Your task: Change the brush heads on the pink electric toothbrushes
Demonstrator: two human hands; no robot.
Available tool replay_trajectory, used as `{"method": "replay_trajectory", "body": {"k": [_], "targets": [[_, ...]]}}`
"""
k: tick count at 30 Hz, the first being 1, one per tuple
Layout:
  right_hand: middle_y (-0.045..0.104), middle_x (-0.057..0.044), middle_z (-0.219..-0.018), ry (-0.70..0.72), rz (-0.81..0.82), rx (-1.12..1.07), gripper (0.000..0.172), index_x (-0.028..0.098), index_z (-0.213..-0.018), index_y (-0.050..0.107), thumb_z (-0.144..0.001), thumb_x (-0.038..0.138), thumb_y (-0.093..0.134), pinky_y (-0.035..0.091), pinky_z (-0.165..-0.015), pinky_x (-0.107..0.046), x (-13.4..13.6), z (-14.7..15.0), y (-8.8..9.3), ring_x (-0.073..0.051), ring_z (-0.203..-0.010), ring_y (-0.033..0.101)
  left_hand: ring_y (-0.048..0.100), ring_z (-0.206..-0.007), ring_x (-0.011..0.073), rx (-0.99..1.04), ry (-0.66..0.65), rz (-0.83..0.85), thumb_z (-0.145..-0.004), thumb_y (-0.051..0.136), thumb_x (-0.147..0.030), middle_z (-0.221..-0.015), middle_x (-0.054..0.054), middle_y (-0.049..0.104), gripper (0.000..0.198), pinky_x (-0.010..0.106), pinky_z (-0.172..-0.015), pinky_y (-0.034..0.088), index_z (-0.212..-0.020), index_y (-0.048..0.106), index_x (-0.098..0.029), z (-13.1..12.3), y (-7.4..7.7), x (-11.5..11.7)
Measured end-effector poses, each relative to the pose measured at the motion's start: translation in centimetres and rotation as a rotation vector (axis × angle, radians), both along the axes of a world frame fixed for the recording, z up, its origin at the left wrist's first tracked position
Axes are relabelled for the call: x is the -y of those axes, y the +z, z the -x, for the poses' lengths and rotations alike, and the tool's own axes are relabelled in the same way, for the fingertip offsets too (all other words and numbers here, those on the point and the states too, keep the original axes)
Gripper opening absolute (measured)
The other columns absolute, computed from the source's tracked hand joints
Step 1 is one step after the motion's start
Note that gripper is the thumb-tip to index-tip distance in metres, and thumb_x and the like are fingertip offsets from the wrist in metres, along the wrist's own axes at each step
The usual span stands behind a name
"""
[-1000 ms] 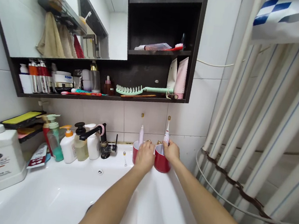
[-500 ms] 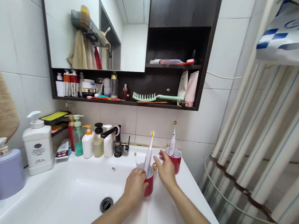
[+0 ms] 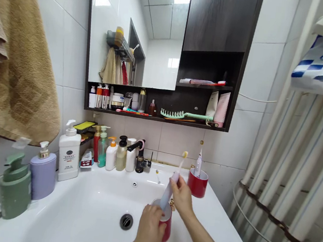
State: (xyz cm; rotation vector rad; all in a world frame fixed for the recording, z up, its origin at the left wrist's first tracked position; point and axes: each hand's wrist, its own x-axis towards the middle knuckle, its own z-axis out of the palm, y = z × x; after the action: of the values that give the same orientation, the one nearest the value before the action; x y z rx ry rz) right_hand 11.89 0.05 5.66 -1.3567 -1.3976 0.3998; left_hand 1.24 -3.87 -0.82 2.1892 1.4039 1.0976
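My left hand (image 3: pixel 150 224) is wrapped round a red cup (image 3: pixel 166 232) at the right rim of the sink; its pale inside shows at the top. With its fingers closed, my right hand (image 3: pixel 182 197) grips an electric toothbrush (image 3: pixel 169 189) by the upper handle. The brush is tilted, its yellowish head up and its lower end inside the cup. Behind my right hand, a second red cup (image 3: pixel 197 185) stands on the counter with a white electric device (image 3: pixel 198 166), thin-tipped, upright in it. A small brush head (image 3: pixel 157 176) lies on the sink's back ledge.
The white sink (image 3: pixel 87 206) has a black faucet (image 3: pixel 141 158) at the back. Several pump bottles (image 3: pixel 111 156) line its left and rear edges. A dark mirror cabinet (image 3: pixel 204 111) hangs above, and a radiator (image 3: pixel 294 174) stands to the right.
My right hand has moved from beside the far cup to the toothbrush and taken hold of it. The brush has gone from nearly upright to tilted. The camera view has shifted left.
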Motion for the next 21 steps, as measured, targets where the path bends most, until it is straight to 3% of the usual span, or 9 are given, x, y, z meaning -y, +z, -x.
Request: {"method": "replay_trajectory", "body": {"k": [2, 5, 7, 12, 15, 18, 21], "targets": [[0.055, -0.003, -0.071, 0.041, -0.049, -0.113, 0.031, 0.017, -0.085, 0.045, -0.066, 0.040, 0.037, 0.036, -0.057, -0.024, 1.3, -0.6, 1.6, -0.016, -0.067, 0.048, 0.041, -0.083, 0.0161, 0.258, -0.013, -0.024, -0.059, 0.038, -0.012, -0.085, 0.005, 0.050, 0.022, 0.029, -0.078, 0.028, -0.077, 0.050, -0.016, 0.5, 0.5, -0.2], [0.053, -0.001, -0.066, 0.287, 0.060, -0.358, 0.030, 0.018, -0.085, 0.045, -0.066, 0.040, 0.040, 0.037, -0.052, -0.023, 3.8, -0.9, 1.9, -0.012, -0.056, 0.047, 0.043, -0.081, 0.0154, 0.698, -0.037, 0.155, -0.063, 0.042, -0.023, -0.081, 0.005, 0.050, 0.016, 0.028, -0.076, 0.030, -0.075, 0.049, -0.016, 1.1, 1.3, -0.8], [0.052, 0.000, -0.060, 0.479, 0.231, -0.461, 0.029, 0.016, -0.082, 0.046, -0.067, 0.040, 0.039, 0.036, -0.045, -0.022, 5.3, -0.4, 0.7, -0.008, -0.045, 0.044, 0.046, -0.076, 0.0152, 0.865, -0.086, 0.310, -0.064, 0.041, -0.032, -0.077, 0.006, 0.051, 0.022, 0.028, -0.072, 0.033, -0.075, 0.049, -0.015, 1.2, 1.6, -1.2], [0.047, 0.002, -0.051, 0.685, 0.479, -0.600, 0.028, 0.015, -0.069, 0.048, -0.067, 0.041, 0.038, 0.031, -0.037, -0.019, 6.8, 1.5, -2.6, -0.005, -0.036, 0.038, 0.049, -0.061, 0.0111, 1.090, -0.318, 0.570, -0.065, 0.038, -0.042, -0.072, 0.005, 0.054, 0.033, 0.024, -0.057, 0.037, -0.077, 0.049, -0.014, 0.8, 1.9, -1.2], [0.046, 0.001, -0.048, 0.704, 0.529, -0.586, 0.034, 0.014, -0.059, 0.046, -0.068, 0.044, 0.033, 0.032, -0.038, -0.019, 6.7, 1.7, -3.2, -0.005, -0.036, 0.038, 0.045, -0.048, 0.0070, 1.190, -0.419, 0.690, -0.063, 0.044, -0.040, -0.065, 0.002, 0.053, 0.028, 0.021, -0.049, 0.034, -0.069, 0.049, -0.014, 0.6, 2.1, -1.0], [0.044, 0.002, -0.048, 0.670, 0.564, -0.479, 0.035, 0.015, -0.057, 0.043, -0.068, 0.046, 0.031, 0.031, -0.036, -0.019, 6.4, 1.5, -3.6, -0.005, -0.035, 0.037, 0.046, -0.054, 0.0079, 1.255, -0.367, 0.673, -0.058, 0.051, -0.036, -0.057, 0.000, 0.051, 0.023, 0.021, -0.056, 0.034, -0.060, 0.048, -0.013, 0.5, 2.2, -1.3], [0.045, 0.002, -0.052, 0.571, 0.490, -0.259, 0.029, 0.016, -0.061, 0.041, -0.066, 0.044, 0.037, 0.031, -0.036, -0.019, 5.9, 1.3, -4.3, -0.006, -0.037, 0.038, 0.045, -0.055, 0.0074, 1.291, -0.289, 0.655, -0.055, 0.054, -0.035, -0.055, -0.001, 0.051, 0.023, 0.020, -0.058, 0.033, -0.058, 0.048, -0.014, 0.5, 2.2, -1.7]]}}
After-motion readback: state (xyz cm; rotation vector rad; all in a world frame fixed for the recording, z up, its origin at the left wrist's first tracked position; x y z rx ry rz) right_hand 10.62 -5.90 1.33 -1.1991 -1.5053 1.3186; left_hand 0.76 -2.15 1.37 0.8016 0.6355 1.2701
